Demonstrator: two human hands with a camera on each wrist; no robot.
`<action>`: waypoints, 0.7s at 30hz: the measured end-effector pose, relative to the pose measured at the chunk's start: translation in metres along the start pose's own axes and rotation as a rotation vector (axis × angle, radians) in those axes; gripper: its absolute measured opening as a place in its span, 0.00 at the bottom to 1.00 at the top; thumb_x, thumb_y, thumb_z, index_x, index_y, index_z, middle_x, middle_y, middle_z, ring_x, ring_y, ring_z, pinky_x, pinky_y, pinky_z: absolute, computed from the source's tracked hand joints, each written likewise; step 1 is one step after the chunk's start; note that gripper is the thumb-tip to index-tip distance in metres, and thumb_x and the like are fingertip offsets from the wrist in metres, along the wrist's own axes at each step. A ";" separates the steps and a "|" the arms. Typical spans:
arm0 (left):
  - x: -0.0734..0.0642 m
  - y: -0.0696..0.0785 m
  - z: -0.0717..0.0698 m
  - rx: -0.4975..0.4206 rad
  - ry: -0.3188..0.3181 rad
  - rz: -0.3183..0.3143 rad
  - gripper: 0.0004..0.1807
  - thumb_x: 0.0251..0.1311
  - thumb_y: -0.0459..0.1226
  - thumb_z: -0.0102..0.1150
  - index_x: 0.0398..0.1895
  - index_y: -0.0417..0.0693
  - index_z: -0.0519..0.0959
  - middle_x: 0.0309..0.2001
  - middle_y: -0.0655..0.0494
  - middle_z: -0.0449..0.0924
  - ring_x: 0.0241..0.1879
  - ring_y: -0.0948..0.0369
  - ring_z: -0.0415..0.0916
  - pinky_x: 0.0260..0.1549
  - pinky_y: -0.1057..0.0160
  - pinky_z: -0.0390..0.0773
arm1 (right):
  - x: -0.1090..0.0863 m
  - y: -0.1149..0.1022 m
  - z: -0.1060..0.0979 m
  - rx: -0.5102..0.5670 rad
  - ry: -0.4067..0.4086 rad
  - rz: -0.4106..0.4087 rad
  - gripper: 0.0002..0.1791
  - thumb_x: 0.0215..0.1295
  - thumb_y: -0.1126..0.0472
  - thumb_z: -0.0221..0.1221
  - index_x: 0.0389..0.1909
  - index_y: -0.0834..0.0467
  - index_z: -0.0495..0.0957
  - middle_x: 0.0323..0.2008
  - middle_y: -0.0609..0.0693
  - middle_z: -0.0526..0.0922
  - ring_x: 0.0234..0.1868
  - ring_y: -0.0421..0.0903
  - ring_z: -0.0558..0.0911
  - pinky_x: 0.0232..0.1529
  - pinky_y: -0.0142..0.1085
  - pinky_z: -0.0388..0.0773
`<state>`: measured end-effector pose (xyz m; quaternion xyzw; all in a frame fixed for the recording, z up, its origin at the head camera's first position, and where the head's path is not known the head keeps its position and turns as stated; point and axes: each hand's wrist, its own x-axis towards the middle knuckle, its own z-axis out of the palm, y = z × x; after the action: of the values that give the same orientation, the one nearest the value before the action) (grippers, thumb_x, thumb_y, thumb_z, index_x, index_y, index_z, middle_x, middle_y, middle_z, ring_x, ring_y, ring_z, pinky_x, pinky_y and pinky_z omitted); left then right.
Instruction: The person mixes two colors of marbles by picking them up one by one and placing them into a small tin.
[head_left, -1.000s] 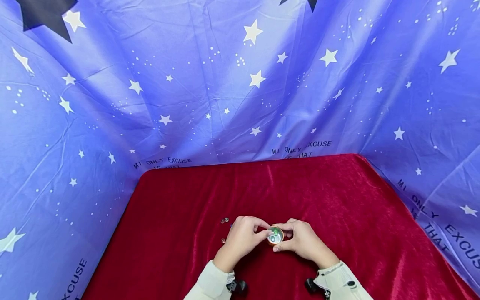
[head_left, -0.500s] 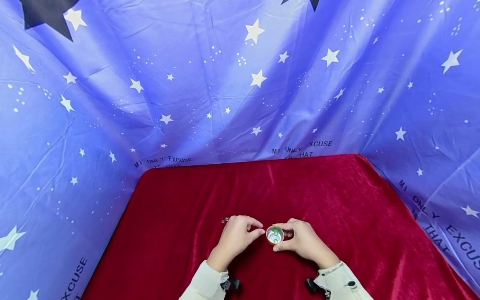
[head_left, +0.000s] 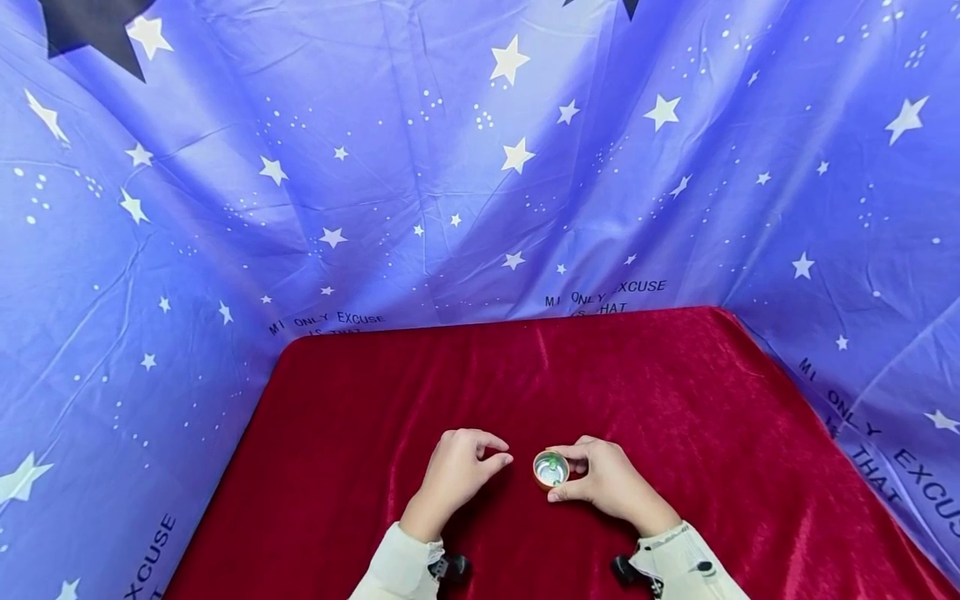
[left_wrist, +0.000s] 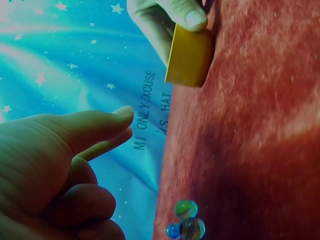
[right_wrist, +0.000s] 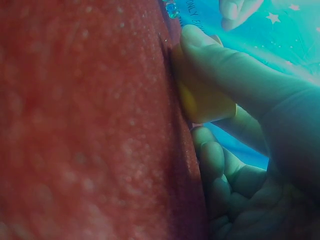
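Observation:
My right hand [head_left: 603,479] holds a small round cup [head_left: 541,484] by its side, thumb at the near side and fingers at the far side. The cup is yellow-orange outside and shiny silver within; a green-tinted marble [head_left: 553,465] shows inside it. To its left, my left hand [head_left: 456,471] hovers apart from the cup, holding nothing, with thumb and index finger extended close together and the other fingers bent. Beyond that hand in the left wrist view lie a green-swirled marble [left_wrist: 186,208], a darker marble [left_wrist: 192,229] and a blue one [left_wrist: 172,230]; the left hand hides them from the head view.
A red velvet cloth [head_left: 637,375] covers the table. Blue star-printed curtains [head_left: 420,167] enclose it at the back and both sides. Each pale sleeve has a black wrist camera [head_left: 453,569] below it.
My left hand has drawn back leftward from the cup's rim, its fingertips now apart from it. The loose marbles have become covered by that hand. The right hand and cup stay put.

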<state>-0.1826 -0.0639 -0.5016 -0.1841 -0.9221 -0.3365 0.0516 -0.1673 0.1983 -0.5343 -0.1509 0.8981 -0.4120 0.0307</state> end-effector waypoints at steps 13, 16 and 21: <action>-0.005 -0.015 -0.009 0.032 0.088 -0.064 0.03 0.57 0.46 0.75 0.34 0.64 0.92 0.18 0.76 0.74 0.21 0.75 0.67 0.21 0.70 0.68 | 0.001 0.002 0.002 -0.017 0.009 -0.008 0.32 0.38 0.47 0.84 0.51 0.40 0.88 0.31 0.40 0.79 0.32 0.33 0.75 0.35 0.28 0.74; -0.007 -0.019 -0.011 0.049 0.120 -0.069 0.03 0.57 0.45 0.74 0.34 0.64 0.91 0.16 0.74 0.68 0.18 0.75 0.64 0.20 0.70 0.67 | 0.000 0.002 0.001 -0.008 0.006 -0.005 0.32 0.38 0.47 0.83 0.51 0.40 0.88 0.31 0.40 0.79 0.32 0.33 0.75 0.35 0.29 0.74; -0.010 -0.024 -0.015 0.077 0.140 -0.079 0.03 0.56 0.44 0.75 0.34 0.63 0.91 0.22 0.67 0.69 0.21 0.72 0.63 0.21 0.70 0.66 | 0.000 0.002 0.002 -0.013 0.009 -0.003 0.32 0.39 0.47 0.83 0.51 0.40 0.88 0.31 0.39 0.79 0.32 0.33 0.75 0.35 0.29 0.74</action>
<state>-0.1824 -0.0934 -0.5065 -0.1216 -0.9349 -0.3148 0.1096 -0.1675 0.1982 -0.5373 -0.1509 0.9006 -0.4067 0.0251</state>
